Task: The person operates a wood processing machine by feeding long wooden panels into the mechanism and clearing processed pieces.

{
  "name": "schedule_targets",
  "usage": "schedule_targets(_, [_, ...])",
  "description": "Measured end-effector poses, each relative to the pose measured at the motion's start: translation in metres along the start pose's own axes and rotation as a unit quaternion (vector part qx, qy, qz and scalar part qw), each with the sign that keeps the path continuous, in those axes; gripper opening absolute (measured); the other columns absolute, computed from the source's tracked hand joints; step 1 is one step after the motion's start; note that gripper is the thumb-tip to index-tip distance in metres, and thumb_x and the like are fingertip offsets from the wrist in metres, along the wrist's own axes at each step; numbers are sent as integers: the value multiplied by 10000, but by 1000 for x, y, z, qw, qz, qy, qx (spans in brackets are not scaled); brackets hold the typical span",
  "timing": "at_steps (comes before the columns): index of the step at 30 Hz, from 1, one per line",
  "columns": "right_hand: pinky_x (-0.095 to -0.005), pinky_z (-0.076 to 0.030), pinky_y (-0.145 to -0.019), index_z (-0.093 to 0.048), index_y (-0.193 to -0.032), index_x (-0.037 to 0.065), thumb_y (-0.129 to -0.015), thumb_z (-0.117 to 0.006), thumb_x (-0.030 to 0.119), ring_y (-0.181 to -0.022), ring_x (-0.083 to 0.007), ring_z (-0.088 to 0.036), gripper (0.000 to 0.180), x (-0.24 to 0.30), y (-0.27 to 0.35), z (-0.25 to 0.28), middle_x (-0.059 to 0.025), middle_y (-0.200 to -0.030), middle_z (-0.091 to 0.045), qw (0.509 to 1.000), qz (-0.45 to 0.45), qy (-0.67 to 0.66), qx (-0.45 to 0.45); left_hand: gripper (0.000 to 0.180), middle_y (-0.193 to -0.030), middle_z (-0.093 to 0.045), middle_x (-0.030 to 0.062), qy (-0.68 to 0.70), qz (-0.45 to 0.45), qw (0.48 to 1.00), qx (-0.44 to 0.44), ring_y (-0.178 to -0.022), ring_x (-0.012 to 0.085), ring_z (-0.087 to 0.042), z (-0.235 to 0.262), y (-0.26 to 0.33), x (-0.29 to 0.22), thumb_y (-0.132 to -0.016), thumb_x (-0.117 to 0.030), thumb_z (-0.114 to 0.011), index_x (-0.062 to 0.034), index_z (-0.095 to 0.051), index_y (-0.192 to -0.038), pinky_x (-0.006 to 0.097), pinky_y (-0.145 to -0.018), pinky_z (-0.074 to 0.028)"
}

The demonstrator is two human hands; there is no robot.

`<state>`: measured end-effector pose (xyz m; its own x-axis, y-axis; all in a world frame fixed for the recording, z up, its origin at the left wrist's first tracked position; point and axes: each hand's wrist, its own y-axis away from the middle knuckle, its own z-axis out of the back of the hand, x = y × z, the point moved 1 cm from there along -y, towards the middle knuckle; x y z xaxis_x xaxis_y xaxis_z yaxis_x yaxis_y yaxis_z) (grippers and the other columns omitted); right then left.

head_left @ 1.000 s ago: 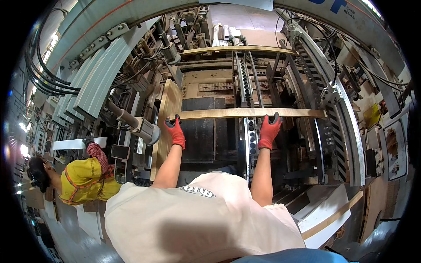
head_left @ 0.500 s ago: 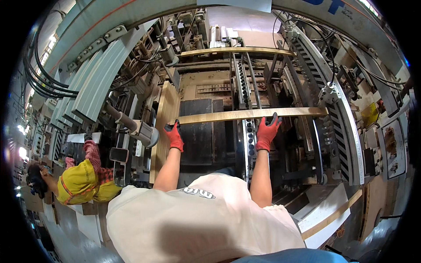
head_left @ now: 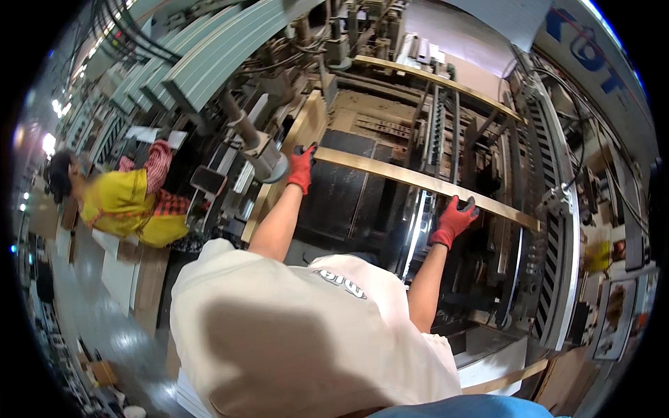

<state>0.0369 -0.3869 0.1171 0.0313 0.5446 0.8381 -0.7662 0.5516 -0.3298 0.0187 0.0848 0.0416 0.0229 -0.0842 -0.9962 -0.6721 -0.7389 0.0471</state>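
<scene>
In a machine-crowded workshop, both gloved hands [head_left: 302, 166] [head_left: 454, 219] grip a long wooden strip [head_left: 390, 175].

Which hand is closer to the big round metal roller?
Left. The left hand grips the wooden strip right beside the roller; the right hand holds the strip farther along, away from it.

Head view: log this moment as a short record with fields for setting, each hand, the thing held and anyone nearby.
Setting: large industrial machine with metal rails and cables
Left hand: in a red glove, gripping the left end of the long flat tan cardboard strip
Right hand: in a red glove, gripping the same strip further right
Strip: spans the machine opening, slanting down to the right in the picture
Beside the left hand: grey metal cylinder
Nearby: another person in a yellow top, on the left
</scene>
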Motion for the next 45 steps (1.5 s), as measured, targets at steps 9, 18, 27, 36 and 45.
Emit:
schedule_targets(9, [-449,-372,-998,-505,-1228,-23,-819,-659,302,-1228,-409,-416,545,-6,-2,0,-285,-1317,-434,1000,1,22,-14,849,-1287,-505,108,-526,-431,695,233,-1218,270,-458,-71,105,-94,-592,-500,-786,-209,-445,-1314,546,-1045,-231])
schedule_targets(18, [-405,-455,-895,-517,-1173,-45,-868,-644,175,-1022,-317,-585,396,-10,-6,3,-189,-1124,-592,982,-5,-142,-123,649,-1214,-584,87,-539,-304,740,263,-1173,282,-495,-62,73,-88,-576,-481,-779,-233,-622,-1155,428,-1013,-308])
schedule_targets(27, [-345,-499,-814,-542,-1122,-33,-873,-639,150,-923,-259,-632,324,1,-5,1,-175,-1046,-636,973,-45,-155,-167,696,-1167,-632,115,-428,-48,861,272,-1116,269,-577,93,89,-5,-557,-364,-860,-147,-624,-1175,364,-951,-441])
schedule_targets(36, [-350,-509,-794,-561,-1167,28,-855,-657,203,-928,-265,-653,371,15,-2,6,-148,-1041,-665,983,-54,-113,-131,509,-922,-687,84,-332,68,936,92,-803,163,-630,196,147,76,-627,-208,-853,10,-654,-1042,299,-701,-505])
schedule_targets(45, [-368,-496,-810,-582,-1148,51,-835,-665,267,-947,-288,-649,389,16,-4,4,-150,-1041,-669,992,-44,-32,-113,855,-1255,-574,126,-603,146,770,-150,-1126,297,-564,185,141,32,-550,-579,-776,-139,-558,-1250,497,-917,-423])
